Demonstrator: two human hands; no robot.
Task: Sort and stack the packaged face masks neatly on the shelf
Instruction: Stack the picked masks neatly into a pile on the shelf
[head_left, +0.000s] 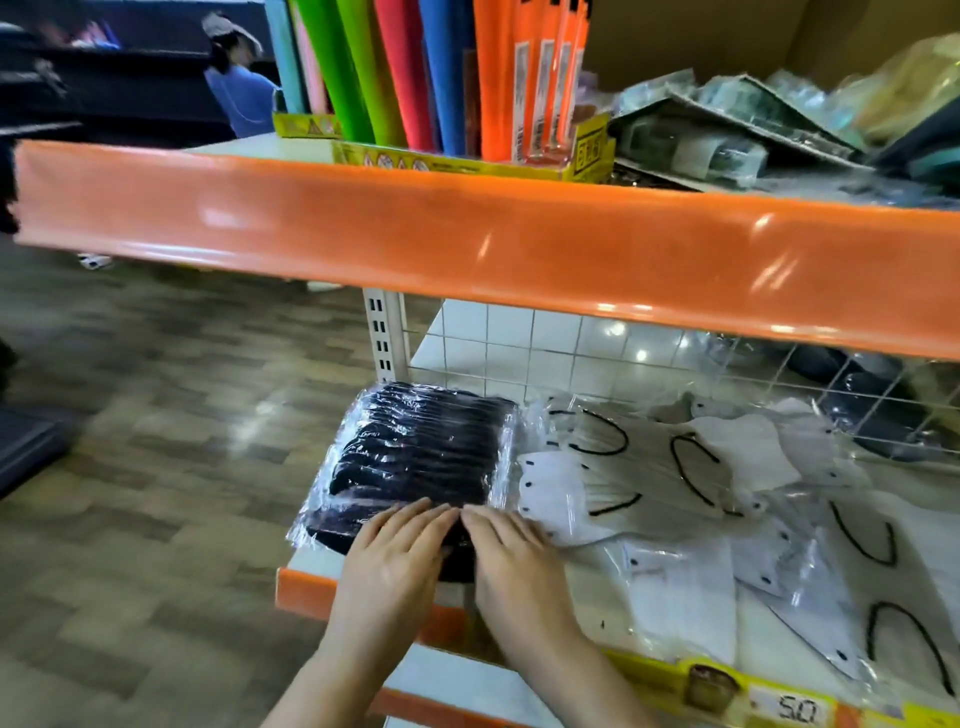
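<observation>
Pressing flat on near end of black pack (415, 457): left hand (392, 561), fingers straight, close together, then right hand (511, 558), same pose, fingertips nearly meeting. Pack at left end of shelf (306, 566), beside grid panel (571, 353). White packs (675, 493) strewn loose further right. Price tag (795, 709) on front edge.

Both forearms reach forward. Left hand (396, 558) and right hand (514, 566) lie palm-down side by side, fingers straight and together, fingertips nearly touching each other.
</observation>
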